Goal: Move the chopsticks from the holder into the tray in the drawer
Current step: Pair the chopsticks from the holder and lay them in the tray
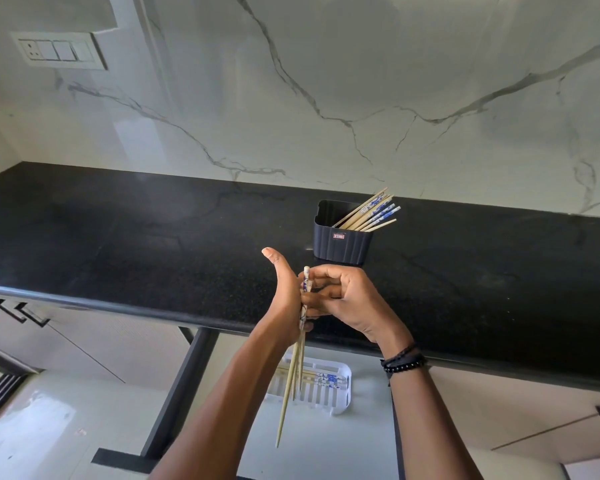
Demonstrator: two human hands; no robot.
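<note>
Black granite countertop [118,237] spans the view beneath a marble wall [326,98], with a switch panel [58,50] at ten o'clock and cabinet handles [21,311] at eight. Centrally the left hand [284,299], thumb raised, wraps its fingers round a bundle of chopsticks [306,276] hanging tips-down past the counter edge, partly masking the white tray [341,396] in the drawer [364,438] at six, where patterned chopsticks [328,377] lie. The right hand [355,301], bracelets [403,362] at its wrist, pinches the bundle's top. At one o'clock the holder [342,242] contains more chopsticks [371,213], leaning right.

Black holder [342,241]; blue-and-white patterned chopsticks [374,211]; white tray [340,393]; black speckled counter [153,237].
</note>
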